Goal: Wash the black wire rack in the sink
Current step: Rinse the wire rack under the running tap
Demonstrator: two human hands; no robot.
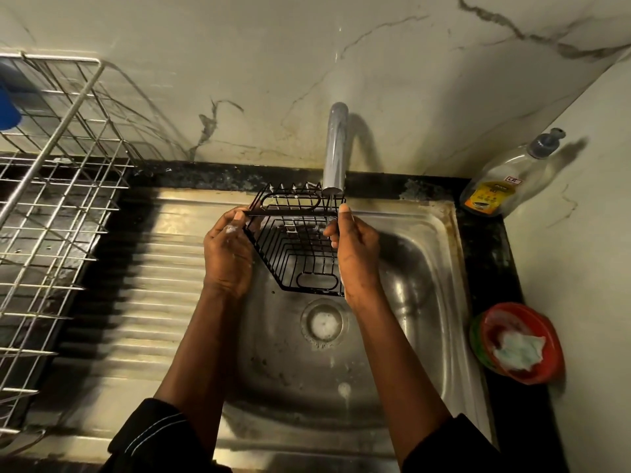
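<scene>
Sleeves: dark sleeves [150,435] are being seen at the lower edge, with both forearms bare beyond them and reaching over the basin
Left hand: the left hand [228,254] is being closed round the left side of the black wire rack [300,254]; its thumb is being laid along the top rail; a dab of white foam is being carried on it
Right hand: the right hand [355,254] is being closed on the rack's right side; its thumb is being pointed up along the edge; its fingers are being curled inside the wires
Rack: it is being held between both hands in the air over the sink [426,268], above the drain [324,322]; its far edge is being kept just under the spout of the tap [336,148]; specks of foam are being shown on the far wires
Water: a thin stream is being let down beside the rack's far right corner
Desk: on the black desk [485,254], right of the sink, a clear bottle [505,179] is being leaned toward the wall; nearer, a red bowl [532,343] is being used to hold a pale cloth [519,348]
Left side: a silver dish rack [58,199] is being stood beside the ribbed drainboard [153,285]
</scene>
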